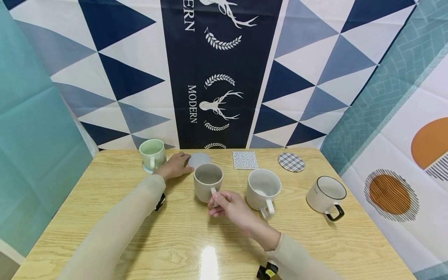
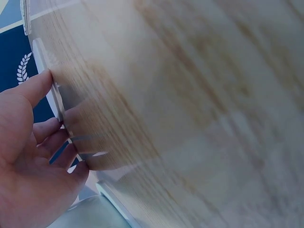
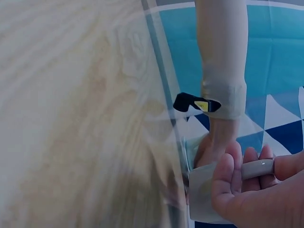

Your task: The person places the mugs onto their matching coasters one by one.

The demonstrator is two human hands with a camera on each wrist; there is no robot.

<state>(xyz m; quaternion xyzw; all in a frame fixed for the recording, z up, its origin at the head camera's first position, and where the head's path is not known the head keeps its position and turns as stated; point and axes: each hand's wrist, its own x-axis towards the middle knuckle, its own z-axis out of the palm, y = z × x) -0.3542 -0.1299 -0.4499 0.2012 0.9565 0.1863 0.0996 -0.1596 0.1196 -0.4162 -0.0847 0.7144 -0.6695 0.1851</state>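
My right hand (image 1: 231, 208) pinches the handle of a grey mug (image 1: 206, 186) between thumb and fingers, and the mug is upright. In the right wrist view the handle (image 3: 258, 169) shows between the fingers. Just beyond the mug, a round grey coaster (image 1: 200, 158) lies near the table's back edge. My left hand (image 1: 175, 165) rests at the coaster's left side with thumb and fingertips touching its edge. The left wrist view shows the coaster's thin edge (image 2: 53, 97) under the thumb, the other fingertips down on the table.
A green mug (image 1: 154, 153) stands on a light blue coaster (image 1: 147, 168) left of my left hand. Right of the grey mug are a white mug (image 1: 260, 190) and a black-rimmed mug (image 1: 323, 196). Behind them lie a square speckled coaster (image 1: 245, 160) and a round plaid coaster (image 1: 291, 162).
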